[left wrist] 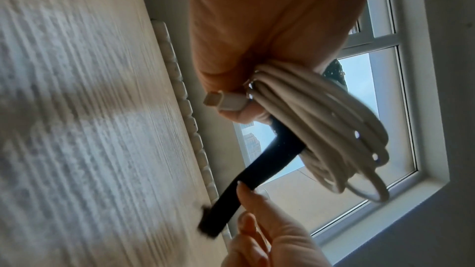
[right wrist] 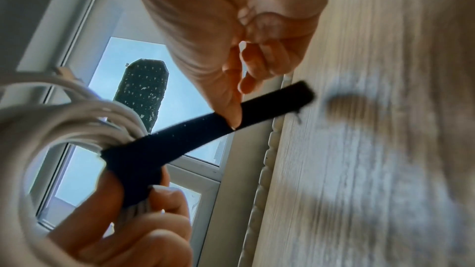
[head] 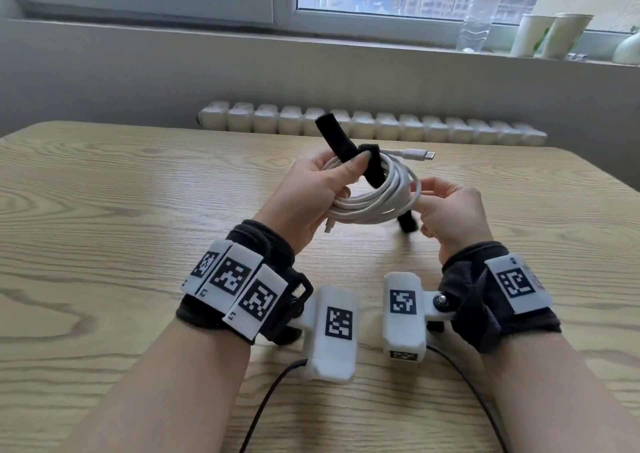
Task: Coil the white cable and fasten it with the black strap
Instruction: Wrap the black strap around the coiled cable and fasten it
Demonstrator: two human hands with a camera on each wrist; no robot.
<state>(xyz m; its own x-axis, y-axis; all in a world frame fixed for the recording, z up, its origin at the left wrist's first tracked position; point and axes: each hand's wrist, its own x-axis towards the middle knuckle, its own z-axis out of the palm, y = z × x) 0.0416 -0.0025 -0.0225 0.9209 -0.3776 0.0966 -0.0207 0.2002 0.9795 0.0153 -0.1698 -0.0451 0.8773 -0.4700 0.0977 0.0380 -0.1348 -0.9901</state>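
My left hand (head: pixel 322 189) grips the coiled white cable (head: pixel 381 203) a little above the wooden table (head: pixel 138 193); its thumb presses the black strap (head: pixel 374 175) onto the loops. The strap's upper end (head: pixel 327 128) sticks up free. The lower end (head: pixel 407 224) hangs under the coil, where my right hand (head: pixel 450 210) pinches it. In the right wrist view a fingertip (right wrist: pixel 233 119) lies on the strap (right wrist: pixel 180 139) beside the coil (right wrist: pixel 77 119). The left wrist view shows the coil (left wrist: pixel 321 129), one plug (left wrist: pixel 226 103) and the strap (left wrist: pixel 257 176). Another plug (head: pixel 420 154) points right.
A white radiator (head: pixel 370 123) runs behind the table's far edge. On the window sill at the back right stand a clear bottle (head: pixel 478 12) and two paper cups (head: pixel 550 33). Dark leads (head: pixel 270 400) trail from the wrist cameras across the near table.
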